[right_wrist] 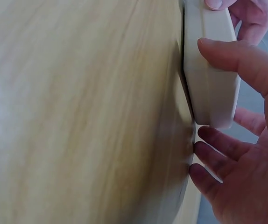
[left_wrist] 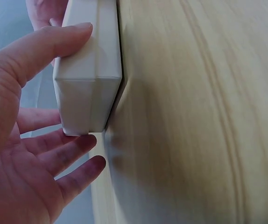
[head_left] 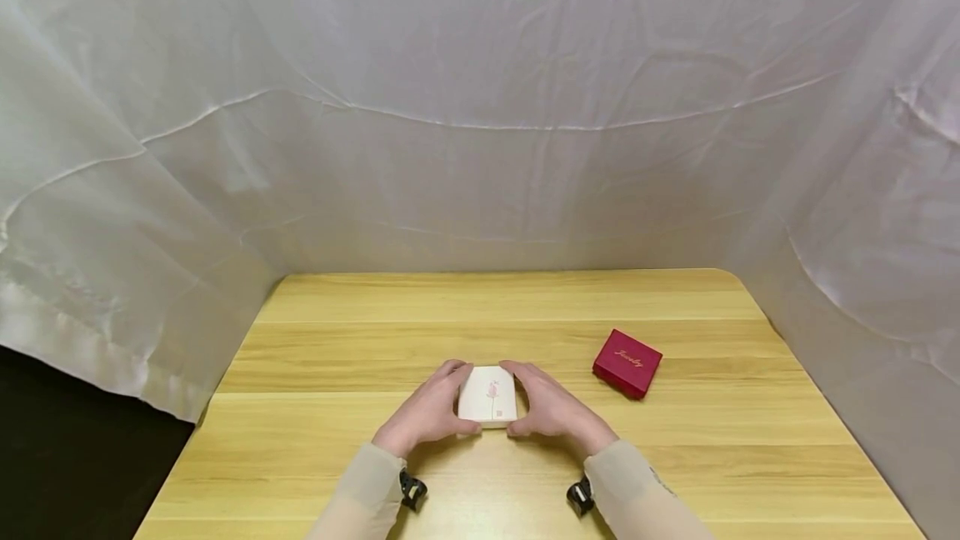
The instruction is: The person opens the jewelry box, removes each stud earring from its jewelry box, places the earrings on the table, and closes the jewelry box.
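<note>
A small white lidded box point(head_left: 487, 394) with a pink flower print sits in the middle of the table, between both hands. My left hand point(head_left: 431, 411) holds its left end, thumb on the near side and fingers round toward the far side. On the opposite end, my right hand point(head_left: 551, 411) grips it in the same way. A lid seam runs along the box's side point(left_wrist: 89, 93) in the left wrist view. Both thumbs press the near face of the box point(right_wrist: 208, 88) in the right wrist view. Whether its base fully touches the table cannot be seen.
A dark red box point(head_left: 628, 362) with gold "Jewelry" lettering lies at an angle to the right, beyond the right hand. The wooden table point(head_left: 337, 348) is bordered by pale hanging cloth point(head_left: 510, 182) at the back and sides.
</note>
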`<state>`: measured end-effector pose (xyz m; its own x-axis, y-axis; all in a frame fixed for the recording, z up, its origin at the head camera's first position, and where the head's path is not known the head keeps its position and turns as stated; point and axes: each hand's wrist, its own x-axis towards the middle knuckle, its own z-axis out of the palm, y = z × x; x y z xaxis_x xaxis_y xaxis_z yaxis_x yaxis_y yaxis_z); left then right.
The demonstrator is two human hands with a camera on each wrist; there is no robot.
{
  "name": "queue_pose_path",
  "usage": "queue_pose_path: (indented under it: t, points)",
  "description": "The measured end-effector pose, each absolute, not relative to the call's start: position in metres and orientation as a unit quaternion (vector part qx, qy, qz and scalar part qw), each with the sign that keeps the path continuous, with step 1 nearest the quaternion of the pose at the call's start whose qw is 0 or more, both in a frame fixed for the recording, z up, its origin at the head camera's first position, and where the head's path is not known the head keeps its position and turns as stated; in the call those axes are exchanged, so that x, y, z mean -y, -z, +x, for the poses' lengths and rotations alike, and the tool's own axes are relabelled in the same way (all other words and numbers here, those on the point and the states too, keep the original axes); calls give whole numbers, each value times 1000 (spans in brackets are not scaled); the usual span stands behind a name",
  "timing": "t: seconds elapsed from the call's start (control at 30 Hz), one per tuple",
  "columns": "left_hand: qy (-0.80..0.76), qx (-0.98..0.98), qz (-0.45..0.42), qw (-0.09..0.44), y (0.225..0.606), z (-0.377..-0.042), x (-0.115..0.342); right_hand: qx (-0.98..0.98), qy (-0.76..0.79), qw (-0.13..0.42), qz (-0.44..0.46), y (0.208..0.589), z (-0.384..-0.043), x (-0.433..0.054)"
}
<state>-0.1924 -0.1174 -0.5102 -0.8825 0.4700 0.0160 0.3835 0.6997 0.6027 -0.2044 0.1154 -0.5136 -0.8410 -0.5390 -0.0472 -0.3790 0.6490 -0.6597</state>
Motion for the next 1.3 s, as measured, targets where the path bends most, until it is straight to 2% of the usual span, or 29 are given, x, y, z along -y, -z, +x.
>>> queue_pose_path:
  t: [0.37, 0.77, 1.3]
  points:
    - [-322, -918, 221, 75, 512, -195, 118, -901, 324, 134, -257, 514, -208, -115]
    - [-331, -914, 218, 79, 508, -200, 120, -914, 289, 95, -270, 516, -207, -112]
    - [-332, -914, 222, 75, 509, -201, 120, -919, 274, 77, -272, 516, -206, -111]
